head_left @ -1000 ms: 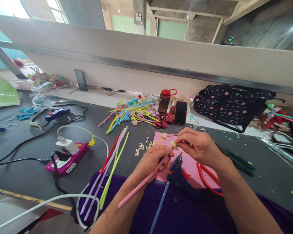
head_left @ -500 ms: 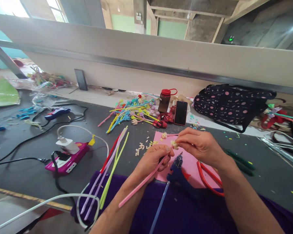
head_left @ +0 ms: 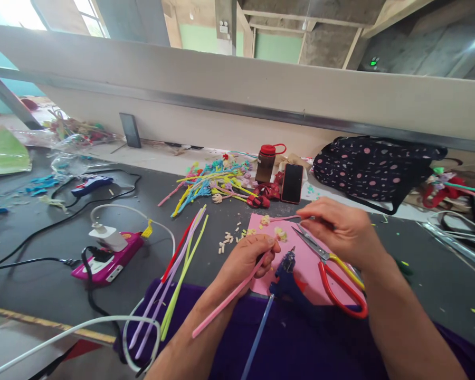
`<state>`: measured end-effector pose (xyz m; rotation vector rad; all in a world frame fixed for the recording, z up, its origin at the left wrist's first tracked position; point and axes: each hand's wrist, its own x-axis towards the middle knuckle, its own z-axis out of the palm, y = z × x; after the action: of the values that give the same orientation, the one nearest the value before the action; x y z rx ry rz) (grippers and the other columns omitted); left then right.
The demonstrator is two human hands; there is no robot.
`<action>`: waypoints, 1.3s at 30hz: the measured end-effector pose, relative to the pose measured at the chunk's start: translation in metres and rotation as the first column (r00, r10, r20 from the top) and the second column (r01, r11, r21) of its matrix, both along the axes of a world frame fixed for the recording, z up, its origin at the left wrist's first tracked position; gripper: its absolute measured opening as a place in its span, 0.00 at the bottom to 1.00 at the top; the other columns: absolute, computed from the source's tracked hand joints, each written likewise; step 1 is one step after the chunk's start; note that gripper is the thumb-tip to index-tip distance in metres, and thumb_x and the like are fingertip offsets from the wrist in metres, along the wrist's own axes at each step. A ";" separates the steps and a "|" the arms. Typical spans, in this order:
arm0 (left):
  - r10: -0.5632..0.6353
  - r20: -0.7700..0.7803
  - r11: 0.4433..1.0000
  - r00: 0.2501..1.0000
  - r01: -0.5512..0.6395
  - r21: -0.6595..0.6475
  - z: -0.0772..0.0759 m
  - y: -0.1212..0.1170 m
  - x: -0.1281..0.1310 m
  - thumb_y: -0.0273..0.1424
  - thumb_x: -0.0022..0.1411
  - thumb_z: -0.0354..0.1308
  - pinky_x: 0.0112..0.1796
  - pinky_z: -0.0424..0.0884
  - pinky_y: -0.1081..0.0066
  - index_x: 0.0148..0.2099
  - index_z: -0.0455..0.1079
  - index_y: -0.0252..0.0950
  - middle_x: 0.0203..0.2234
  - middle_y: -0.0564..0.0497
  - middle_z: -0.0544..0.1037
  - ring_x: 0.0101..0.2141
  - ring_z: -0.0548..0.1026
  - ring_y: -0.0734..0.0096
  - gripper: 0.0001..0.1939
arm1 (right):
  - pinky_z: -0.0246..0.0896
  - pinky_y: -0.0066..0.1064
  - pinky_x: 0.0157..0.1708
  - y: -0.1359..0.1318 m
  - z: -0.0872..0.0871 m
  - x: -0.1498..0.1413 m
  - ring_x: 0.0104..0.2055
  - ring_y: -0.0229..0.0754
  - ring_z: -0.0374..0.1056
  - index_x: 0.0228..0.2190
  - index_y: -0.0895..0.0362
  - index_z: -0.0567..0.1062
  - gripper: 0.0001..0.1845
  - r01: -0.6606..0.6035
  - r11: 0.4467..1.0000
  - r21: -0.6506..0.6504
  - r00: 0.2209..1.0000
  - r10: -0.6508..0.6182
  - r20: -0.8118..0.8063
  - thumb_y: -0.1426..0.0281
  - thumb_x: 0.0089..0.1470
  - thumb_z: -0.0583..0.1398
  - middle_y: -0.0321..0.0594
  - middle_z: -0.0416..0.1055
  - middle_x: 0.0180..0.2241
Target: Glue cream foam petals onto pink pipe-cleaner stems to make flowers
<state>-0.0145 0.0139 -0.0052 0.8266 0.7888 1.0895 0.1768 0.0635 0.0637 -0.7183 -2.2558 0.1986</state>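
My left hand [head_left: 250, 257] is closed on a pink pipe cleaner [head_left: 229, 307], which slants down over my left forearm. A small pale yellow and white flower [head_left: 280, 234] sits at its upper end, just beyond my fingertips. My right hand [head_left: 334, 224] hovers right of the flower, its thumb and fingers slightly apart, and nothing shows between them. Below it lies a pair of scissors [head_left: 332, 269] with red and yellow handles. A blue glue gun [head_left: 285, 274] with a clear glue stick rests between my arms. Another flowered pink stem [head_left: 266, 220] lies behind.
A pink sheet [head_left: 261, 285] lies under the work, with cut pale bits [head_left: 226, 240] beside it. Loose pipe cleaners [head_left: 182, 269] and a magenta power strip [head_left: 111, 258] are left. Behind stand a heap of coloured stems [head_left: 209, 182], a bottle [head_left: 266, 163], a phone [head_left: 292, 183] and a bag [head_left: 376, 169].
My right hand has let go of the flower and moved to the right, uncovering the scissor blades. My left hand stays nearly still with the pink pipe cleaner.
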 end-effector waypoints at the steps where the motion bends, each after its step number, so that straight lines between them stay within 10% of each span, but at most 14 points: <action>1: 0.006 -0.001 1.000 1.000 -0.006 -0.007 0.000 0.000 0.000 0.34 0.55 0.53 0.14 0.43 0.79 0.27 0.66 0.31 0.11 0.59 0.58 0.11 0.51 0.85 0.10 | 0.63 0.30 0.32 0.001 -0.002 -0.004 0.33 0.40 0.70 0.35 0.55 0.74 0.06 -0.018 1.000 -0.004 1.000 0.018 0.026 0.72 0.53 0.59 0.39 0.73 0.32; 39: 0.170 0.075 0.985 0.983 -0.170 -0.004 -0.006 0.006 -0.006 0.36 0.53 0.57 0.14 0.44 0.79 0.25 0.65 0.32 0.13 0.58 0.60 0.13 0.53 0.85 0.12 | 0.65 0.28 0.34 -0.011 -0.030 -0.039 0.36 0.38 0.70 0.36 0.56 0.73 0.08 -0.111 0.988 0.110 0.988 0.097 0.121 0.73 0.57 0.54 0.40 0.74 0.34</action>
<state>-0.0208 0.0198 -0.0108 0.7257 0.8055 1.2667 0.1382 0.0521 0.0333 -0.5633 -2.3957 0.0754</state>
